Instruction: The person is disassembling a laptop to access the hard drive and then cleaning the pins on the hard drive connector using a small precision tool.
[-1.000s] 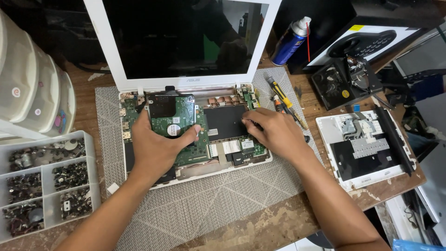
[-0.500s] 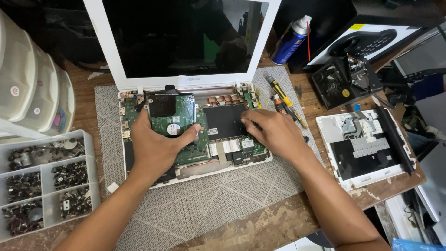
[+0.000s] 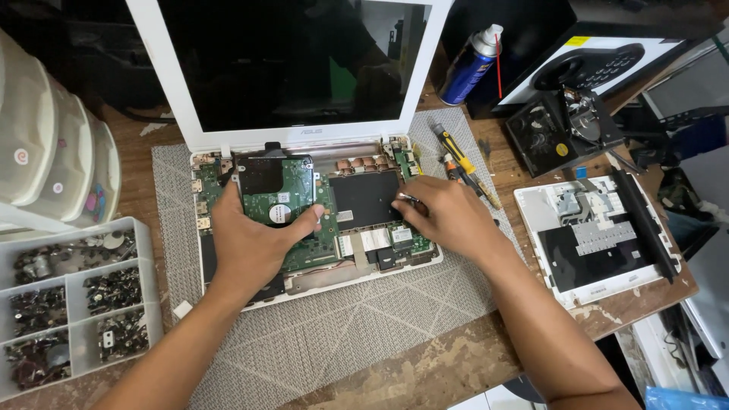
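An opened white laptop (image 3: pixel 304 76) with a dark screen lies on a grey woven mat (image 3: pixel 342 319), its green circuit board (image 3: pixel 326 243) exposed. My left hand (image 3: pixel 254 243) rests flat on the lower left of the board, thumb against a hard drive (image 3: pixel 277 190) with a green board and round white sticker. My right hand (image 3: pixel 448 216) presses its fingertips at the right edge of a black rectangular cover (image 3: pixel 364 199) inside the base. Whether it pinches a small metal part there is unclear.
A clear compartment tray (image 3: pixel 76 304) with several screws sits at the left, below stacked plastic boxes (image 3: pixel 45 144). A blue spray can (image 3: pixel 469 68), screwdrivers (image 3: pixel 465 165), a black device (image 3: pixel 558 133) and the removed white keyboard cover (image 3: pixel 596 239) lie to the right.
Both hands stay almost where they were on the laptop base. My right hand's fingers have shifted slightly at the edge of the black cover.
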